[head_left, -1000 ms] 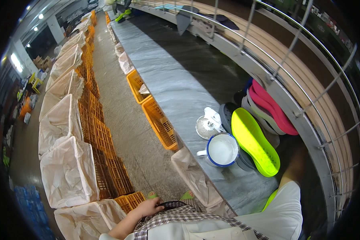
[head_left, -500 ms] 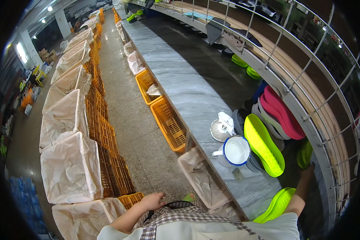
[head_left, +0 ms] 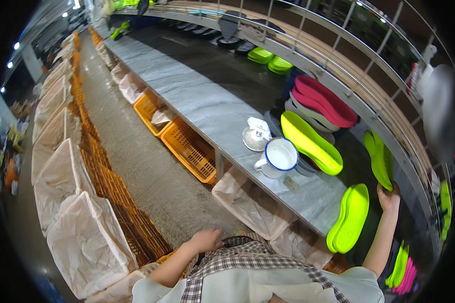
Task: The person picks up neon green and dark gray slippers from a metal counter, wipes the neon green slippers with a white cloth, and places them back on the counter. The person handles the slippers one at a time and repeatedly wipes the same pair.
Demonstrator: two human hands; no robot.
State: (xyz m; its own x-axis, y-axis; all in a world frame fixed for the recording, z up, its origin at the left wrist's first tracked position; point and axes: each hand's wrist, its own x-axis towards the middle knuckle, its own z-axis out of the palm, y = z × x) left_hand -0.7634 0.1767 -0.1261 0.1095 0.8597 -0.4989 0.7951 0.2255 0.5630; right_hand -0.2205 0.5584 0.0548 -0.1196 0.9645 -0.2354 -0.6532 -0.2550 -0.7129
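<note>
At the far right of the bench, my right hand [head_left: 389, 197] is closed on the lower end of a yellow-green shoe sole [head_left: 378, 156], which stands tilted near the rail. My left hand [head_left: 207, 240] hangs in front of my checked apron [head_left: 222, 265], fingers loosely apart and holding nothing. Between my right arm and the bench's near edge lies a pair of yellow-green soles [head_left: 348, 218]. Farther left, another yellow-green sole [head_left: 312, 144] rests on grey ones behind a white mug [head_left: 281, 154] with a blue rim and white contents. Beside the mug is a round white-crusted dish [head_left: 255, 140] with a crumpled white wad.
Red soles [head_left: 323, 101] are stacked against the metal wire rail [head_left: 338, 56] along the grey bench [head_left: 197, 96]. Orange crates [head_left: 187, 151] and a lined bin [head_left: 250, 202] stand under its edge. Across the aisle runs a row of crates with pale liners [head_left: 86, 247].
My right hand has moved up and away from me, raising the yellow-green sole beside the rail. My view has turned to the right. My left hand stays at my waist.
</note>
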